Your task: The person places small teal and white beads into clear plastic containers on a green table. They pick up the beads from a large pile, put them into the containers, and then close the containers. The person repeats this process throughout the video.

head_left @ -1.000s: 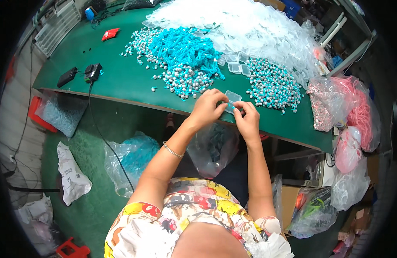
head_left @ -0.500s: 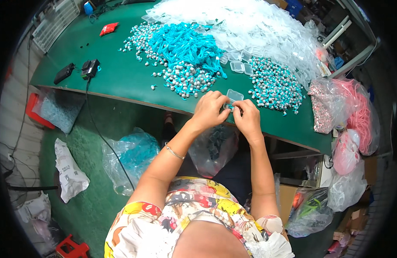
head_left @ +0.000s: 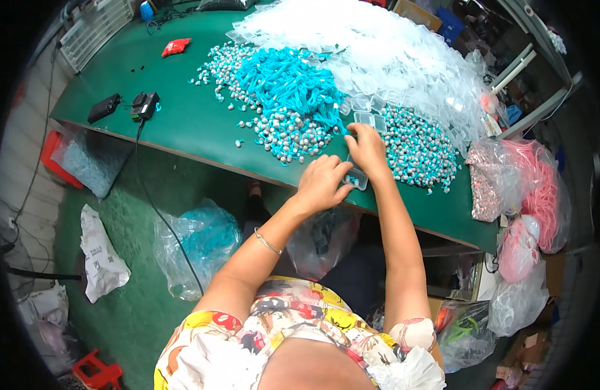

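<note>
My left hand [head_left: 322,184] grips a small clear plastic box [head_left: 360,180] at the table's near edge, thumb and fingers at its left side. Small cyan pieces [head_left: 352,180] lie inside the box; its hinged lid is mostly hidden. My right hand [head_left: 367,151] is raised beyond the box, finger and thumb apart, beside the trailing end of a heap of cyan cords [head_left: 290,81]. Left of it spreads a pile of silver-grey beads with cyan ends [head_left: 290,133]. A similar bead pile [head_left: 417,146] lies to its right. An open clear box [head_left: 371,121] sits just past my right hand.
A large mound of clear plastic boxes [head_left: 404,58] covers the table's far right. Black devices [head_left: 142,106] and a red packet [head_left: 176,47] lie on the green table [head_left: 183,123] at left. Bags of pink cords [head_left: 537,185] hang at the right edge. Bags [head_left: 199,244] stand below.
My right hand has left the box and moved up and away toward the cyan cords. My left hand still holds the box, slightly nearer to me. The whole view has shifted a little.
</note>
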`<control>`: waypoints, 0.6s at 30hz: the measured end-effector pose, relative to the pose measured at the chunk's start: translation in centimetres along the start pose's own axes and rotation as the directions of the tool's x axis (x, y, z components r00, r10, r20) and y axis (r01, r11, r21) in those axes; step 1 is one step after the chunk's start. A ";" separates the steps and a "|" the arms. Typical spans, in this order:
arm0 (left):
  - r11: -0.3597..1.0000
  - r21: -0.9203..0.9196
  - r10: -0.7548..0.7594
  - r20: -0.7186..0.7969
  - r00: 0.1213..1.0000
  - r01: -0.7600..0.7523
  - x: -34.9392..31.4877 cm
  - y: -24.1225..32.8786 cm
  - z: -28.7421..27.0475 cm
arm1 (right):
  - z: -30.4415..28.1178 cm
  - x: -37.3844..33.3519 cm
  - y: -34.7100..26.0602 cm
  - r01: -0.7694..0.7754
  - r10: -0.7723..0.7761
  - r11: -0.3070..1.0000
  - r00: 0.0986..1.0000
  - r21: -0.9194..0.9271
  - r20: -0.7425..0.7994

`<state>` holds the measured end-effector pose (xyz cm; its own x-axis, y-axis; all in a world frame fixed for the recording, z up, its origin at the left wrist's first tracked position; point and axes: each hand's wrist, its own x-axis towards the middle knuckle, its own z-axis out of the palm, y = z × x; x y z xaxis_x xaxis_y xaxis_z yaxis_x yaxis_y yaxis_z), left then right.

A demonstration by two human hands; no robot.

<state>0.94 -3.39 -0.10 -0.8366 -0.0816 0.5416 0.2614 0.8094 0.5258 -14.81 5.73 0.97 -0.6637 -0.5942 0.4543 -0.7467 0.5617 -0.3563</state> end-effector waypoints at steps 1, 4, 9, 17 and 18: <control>1.000 -0.003 0.006 -0.007 1.000 -0.006 0.1 0.1 0.0 | 0.6 0.8 0.1 -0.012 0.013 0.999 1.000 -0.037 0.008; 1.000 -0.023 0.006 -0.005 1.000 -0.006 0.2 0.1 0.0 | 1.8 2.0 0.4 -0.054 0.057 0.995 0.998 -0.083 0.036; 0.999 -0.039 0.004 -0.037 0.999 -0.005 0.1 -0.1 0.2 | -0.7 0.3 2.0 -0.077 0.077 0.988 0.997 0.137 0.006; 0.999 -0.049 -0.023 -0.016 1.000 0.022 -0.1 -0.1 0.4 | -7.2 -7.8 -0.2 0.016 -0.029 0.976 0.998 0.216 0.055; 0.998 -0.055 -0.023 -0.012 1.000 0.022 0.0 -0.2 0.4 | -7.5 -8.2 -0.3 0.053 -0.063 0.986 0.996 0.157 0.064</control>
<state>0.75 -3.32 -0.46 -0.8366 -0.1071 0.5373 0.2690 0.7740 0.5732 -8.81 14.75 3.43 -0.6166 -0.6641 0.4229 -0.7782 0.4325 -0.4555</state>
